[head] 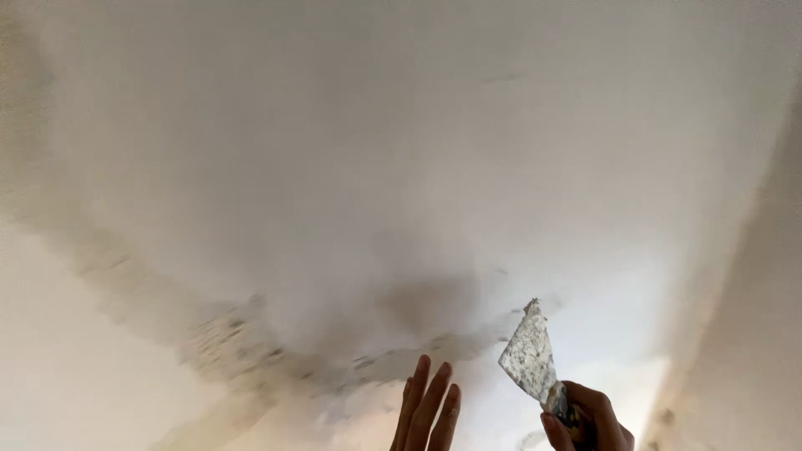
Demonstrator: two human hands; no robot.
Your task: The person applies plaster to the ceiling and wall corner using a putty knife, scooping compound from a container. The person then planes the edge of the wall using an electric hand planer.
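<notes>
Overhead, right hand point(589, 422) gripping scraper point(530, 357)

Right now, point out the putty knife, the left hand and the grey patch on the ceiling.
putty knife point(528, 361), head view, middle of the speckled blade.
left hand point(428, 407), head view, on the raised fingers.
grey patch point(426, 305), head view, its dark centre.

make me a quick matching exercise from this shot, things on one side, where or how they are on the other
Things:
1. left hand
2. right hand
3. putty knife
4. ceiling patch

States:
A. grey, mottled, rough
B. empty, fingers stretched upward
C. blade speckled with plaster, raised
D. closed round a handle

Pairs: 1-B, 2-D, 3-C, 4-A
</notes>
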